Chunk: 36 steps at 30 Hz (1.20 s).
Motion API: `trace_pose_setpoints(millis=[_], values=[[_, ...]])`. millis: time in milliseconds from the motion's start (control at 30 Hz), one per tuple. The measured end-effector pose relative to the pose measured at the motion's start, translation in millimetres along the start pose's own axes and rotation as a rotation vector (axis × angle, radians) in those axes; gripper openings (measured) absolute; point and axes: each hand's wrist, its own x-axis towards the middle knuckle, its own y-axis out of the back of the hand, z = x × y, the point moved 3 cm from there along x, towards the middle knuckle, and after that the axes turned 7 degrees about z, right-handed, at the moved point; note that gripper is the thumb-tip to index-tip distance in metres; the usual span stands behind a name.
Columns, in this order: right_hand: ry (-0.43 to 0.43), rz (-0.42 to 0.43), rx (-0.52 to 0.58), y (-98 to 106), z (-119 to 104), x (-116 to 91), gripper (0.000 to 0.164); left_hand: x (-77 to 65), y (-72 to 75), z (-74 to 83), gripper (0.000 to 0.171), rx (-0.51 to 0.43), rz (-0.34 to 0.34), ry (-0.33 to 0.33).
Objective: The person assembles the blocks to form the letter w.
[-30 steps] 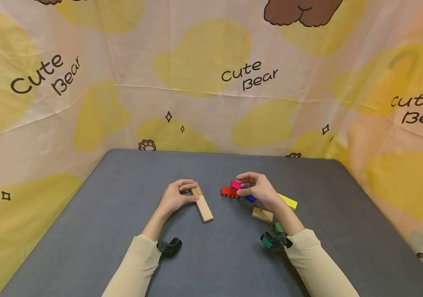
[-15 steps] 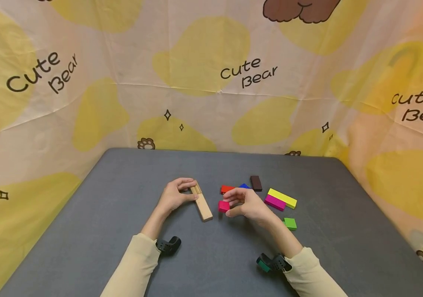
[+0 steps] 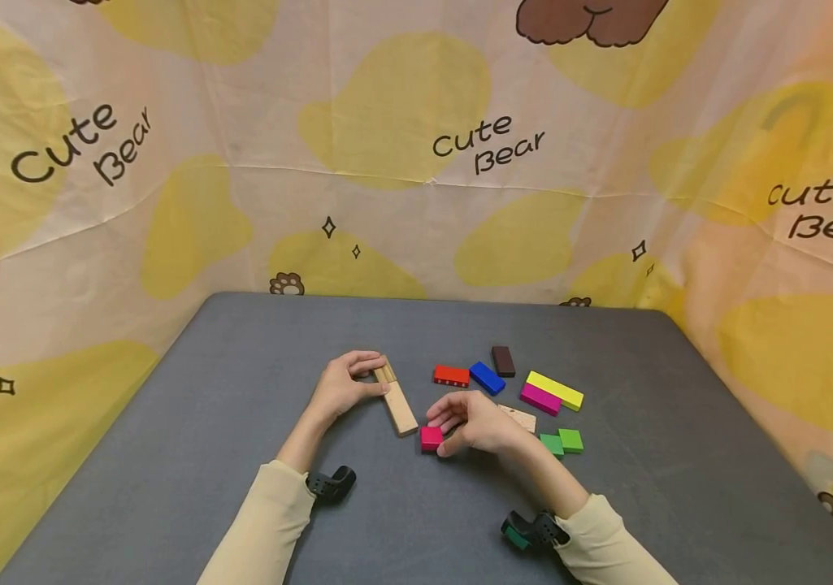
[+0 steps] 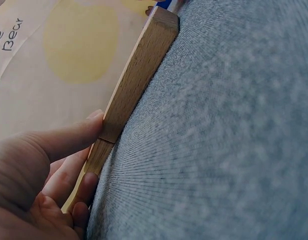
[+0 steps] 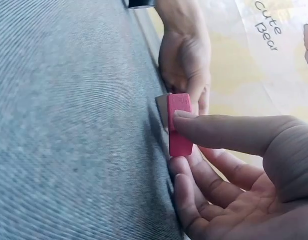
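Two wooden blocks lie end to end on the grey table, a plain one point(image 3: 400, 410) nearer and a shorter-looking one point(image 3: 385, 373) at the far end. My left hand point(image 3: 339, 390) grips them around the far end and the joint, thumb on one side and fingers on the other; the left wrist view shows the seam beside the thumb point(image 4: 76, 137). Close to the near end of the plain block, my right hand point(image 3: 480, 422) pinches a pink block point(image 3: 431, 439) between thumb and fingers. In the right wrist view the pink block point(image 5: 179, 130) overlaps the wooden end behind it.
Right of the hands lie red point(image 3: 451, 375), blue point(image 3: 488, 379) and dark brown point(image 3: 503, 361) blocks. Yellow point(image 3: 558, 391) and magenta point(image 3: 540, 399) blocks lie side by side. Nearer are a dotted wooden block point(image 3: 518, 418) and two green blocks point(image 3: 571, 440), partly beside my right forearm.
My right hand has carried the pink block from beside the red and blue blocks toward me and left, to the wooden blocks' near end. The left hand stays in place.
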Motion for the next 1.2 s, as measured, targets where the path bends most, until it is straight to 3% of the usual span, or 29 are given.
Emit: trace_pose_setpoints(millis=[533,1100,1200], values=[[-0.010,0.057,-0.062,-5.6,3.3,3.9,0.043,0.8,0.4,0.8,0.058,0.027,0.003,0.000],[-0.007,0.071,-0.048,-8.0,4.7,5.3,0.044,-0.4,2.3,0.7,0.058,0.019,-0.008,0.001],[-0.008,0.076,-0.056,-4.0,7.1,1.5,0.044,1.6,-4.4,-0.9,0.058,0.010,-0.006,0.002]])
